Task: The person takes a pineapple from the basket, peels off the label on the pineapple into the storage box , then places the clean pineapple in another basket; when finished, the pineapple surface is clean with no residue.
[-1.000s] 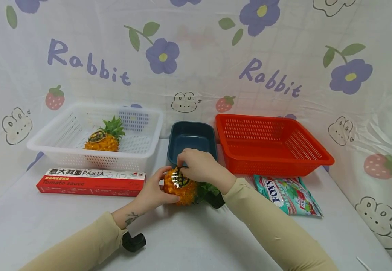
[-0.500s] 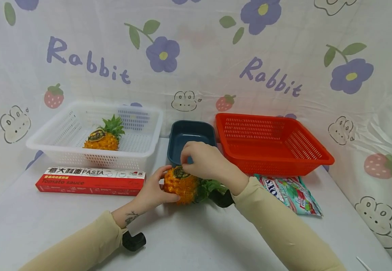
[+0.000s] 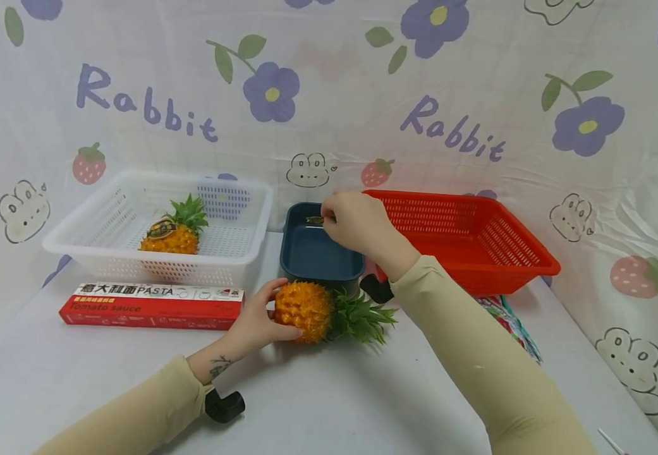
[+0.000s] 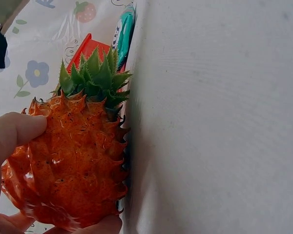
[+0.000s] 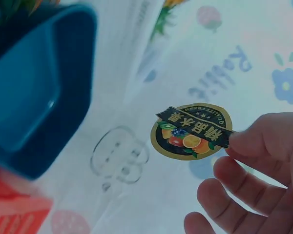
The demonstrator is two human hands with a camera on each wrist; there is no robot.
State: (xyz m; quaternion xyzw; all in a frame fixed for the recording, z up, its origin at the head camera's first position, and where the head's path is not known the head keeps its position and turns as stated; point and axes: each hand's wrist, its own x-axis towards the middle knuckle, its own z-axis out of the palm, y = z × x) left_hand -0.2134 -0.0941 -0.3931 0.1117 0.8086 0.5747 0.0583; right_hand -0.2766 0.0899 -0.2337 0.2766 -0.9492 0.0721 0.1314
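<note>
An orange pineapple (image 3: 304, 311) with green leaves lies on its side on the white table; my left hand (image 3: 257, 319) grips its base end. The left wrist view shows the thumb pressed on the spiky skin of the pineapple (image 4: 73, 156) and fingers below. My right hand (image 3: 357, 224) is raised over the dark blue tub (image 3: 323, 276), pinching a sticker (image 3: 315, 220) between thumb and forefinger. Seen by the right wrist camera, the sticker (image 5: 191, 131) is black and gold with printed fruit, and the other fingers are loosely bent.
A white basket (image 3: 152, 268) at left holds another pineapple (image 3: 172, 237) with its sticker on. In front lies a pasta box (image 3: 152, 306). A red basket (image 3: 454, 281) stands at right, with a candy bag (image 3: 513, 325) partly behind my right sleeve. A thin white stick (image 3: 610, 440) lies front right.
My right hand has peeled the sticker off the pineapple and moved it up and back over the blue tub. The left hand keeps its grip on the pineapple.
</note>
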